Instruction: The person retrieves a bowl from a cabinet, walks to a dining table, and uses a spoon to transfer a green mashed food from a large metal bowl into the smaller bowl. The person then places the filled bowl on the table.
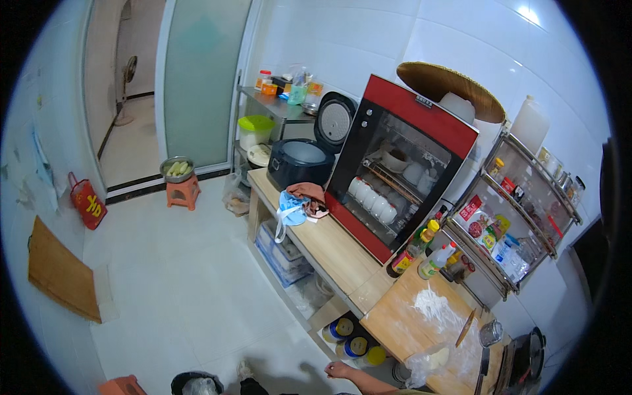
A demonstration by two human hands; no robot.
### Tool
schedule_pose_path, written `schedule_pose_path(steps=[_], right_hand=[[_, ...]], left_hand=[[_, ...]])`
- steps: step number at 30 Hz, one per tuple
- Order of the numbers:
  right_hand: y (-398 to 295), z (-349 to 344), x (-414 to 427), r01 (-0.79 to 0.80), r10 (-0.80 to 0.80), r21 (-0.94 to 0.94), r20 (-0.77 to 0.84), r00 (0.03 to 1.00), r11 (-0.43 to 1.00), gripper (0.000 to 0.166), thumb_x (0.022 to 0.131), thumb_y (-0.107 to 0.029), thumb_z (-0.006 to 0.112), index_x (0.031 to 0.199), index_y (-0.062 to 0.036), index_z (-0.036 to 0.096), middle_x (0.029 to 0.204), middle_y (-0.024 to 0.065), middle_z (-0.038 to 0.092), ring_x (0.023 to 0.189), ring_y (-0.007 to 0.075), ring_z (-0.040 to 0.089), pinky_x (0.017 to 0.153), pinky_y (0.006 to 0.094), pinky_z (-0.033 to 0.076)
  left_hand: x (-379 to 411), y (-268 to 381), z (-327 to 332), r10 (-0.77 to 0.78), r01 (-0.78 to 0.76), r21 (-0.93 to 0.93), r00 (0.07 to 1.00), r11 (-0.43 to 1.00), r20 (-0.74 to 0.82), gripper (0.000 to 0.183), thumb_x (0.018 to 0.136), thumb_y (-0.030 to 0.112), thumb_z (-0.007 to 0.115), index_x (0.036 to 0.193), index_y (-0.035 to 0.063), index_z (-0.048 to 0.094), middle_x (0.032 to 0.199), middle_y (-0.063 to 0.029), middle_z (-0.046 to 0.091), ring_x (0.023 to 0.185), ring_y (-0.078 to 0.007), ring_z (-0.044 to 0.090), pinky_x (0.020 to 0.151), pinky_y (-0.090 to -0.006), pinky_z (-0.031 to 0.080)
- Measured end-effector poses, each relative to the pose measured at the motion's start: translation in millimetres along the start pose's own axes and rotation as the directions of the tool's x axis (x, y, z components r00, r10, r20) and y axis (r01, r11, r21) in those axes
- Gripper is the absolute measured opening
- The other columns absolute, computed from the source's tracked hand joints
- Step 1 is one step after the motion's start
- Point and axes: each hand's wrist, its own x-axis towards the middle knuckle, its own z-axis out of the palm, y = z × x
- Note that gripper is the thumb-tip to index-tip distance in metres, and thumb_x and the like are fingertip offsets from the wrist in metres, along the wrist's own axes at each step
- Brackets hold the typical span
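Observation:
My right hand [338, 369] hangs over the floor at the bottom, its fingers curled and nothing visible in them. Closest to it are several lidded jars [353, 347] on the shelf below the counter. My left hand is out of view. On the counter to the right lies a wooden board [395, 316] dusted with white flour [434, 306]. A small rolling pin [465, 328] rests on it, near a glass jar [491, 333]. Pale dough [438, 359] sits partly under a clear plastic bag [418, 368] at the board's near edge. A knife [483, 371] lies alongside.
A red-framed dish cabinet [400, 168] and an open-lidded rice cooker [301, 160] stand on the counter, with cloths [301, 202] in front. Bottles [437, 259] border the board. On the floor are a bin [196, 382] and a stool [182, 194] bearing a bowl of vegetables [177, 169].

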Motion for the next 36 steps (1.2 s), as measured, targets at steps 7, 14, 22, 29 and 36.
schedule_pose_path(steps=[7, 14, 22, 29, 36], right_hand=[[-178.1, -188.1, -31.1, 0.06, -0.001, 0.07, -0.638, 0.77, 0.996, 0.025, 0.08, -0.026, 0.049, 0.092, -0.0049, 0.056, 0.086, 0.011, 0.06, 0.078, 0.0175, 0.055, 0.07, 0.0315, 0.044], [-177.0, -406.4, -115.3, 0.307, 0.013, 0.025, -0.999, 0.043, 0.951, 0.038, 0.074, -0.029, 0.06, 0.09, 0.0028, 0.049, 0.076, 0.0093, 0.056, 0.071, 0.0175, 0.054, 0.062, 0.0285, 0.042], [-225.7, -497.3, -127.5, 0.018, 0.212, 0.214, -0.95, -0.23, 0.977, 0.078, 0.068, -0.049, 0.059, 0.122, 0.0015, 0.033, 0.118, 0.0225, 0.042, 0.11, 0.0333, 0.041, 0.092, 0.0367, 0.032], [-202.7, -519.1, -109.8, 0.225, 0.122, 0.056, -0.949, -0.29, 0.973, 0.052, 0.072, -0.037, 0.061, 0.105, -0.001, 0.044, 0.1, 0.0168, 0.055, 0.093, 0.0302, 0.052, 0.08, 0.0352, 0.039], [-204.3, -515.9, -113.8, 0.116, 0.111, 0.083, -0.959, -0.261, 0.99, 0.049, 0.071, -0.043, 0.06, 0.091, -0.0003, 0.044, 0.081, 0.0178, 0.055, 0.075, 0.0331, 0.053, 0.066, 0.037, 0.041]], left_hand=[[52.1, 53.4, -52.4, -0.009, 0.008, 0.027, 1.0, 1.0, 0.02, 0.027, 0.079, 0.03, 0.049, 0.084, 0.005, 0.059, 0.062, -0.008, 0.055, 0.047, -0.016, 0.046, 0.042, -0.0292, 0.039], [89.5, 98.4, -62.8, -0.017, 0.013, 0.062, 0.997, 0.998, 0.075, 0.026, 0.079, 0.029, 0.05, 0.084, 0.0047, 0.058, 0.063, -0.0076, 0.054, 0.046, -0.0151, 0.045, 0.041, -0.0287, 0.039], [124.6, 121.3, -63.7, -0.05, 0.04, 0.092, 0.993, 0.995, 0.11, 0.026, 0.078, 0.028, 0.052, 0.085, 0.0043, 0.058, 0.063, -0.0071, 0.054, 0.045, -0.0142, 0.045, 0.039, -0.028, 0.038], [141.7, 121.8, -46.9, -0.073, 0.061, 0.095, 0.989, 0.994, 0.126, 0.025, 0.078, 0.027, 0.053, 0.086, 0.0039, 0.057, 0.063, -0.0067, 0.054, 0.044, -0.0133, 0.044, 0.038, -0.0274, 0.038], [148.4, 112.8, -38.0, -0.088, 0.077, 0.081, 0.987, 0.994, 0.137, 0.025, 0.078, 0.027, 0.054, 0.087, 0.0036, 0.057, 0.064, -0.0063, 0.054, 0.043, -0.0125, 0.043, 0.037, -0.0268, 0.038]])
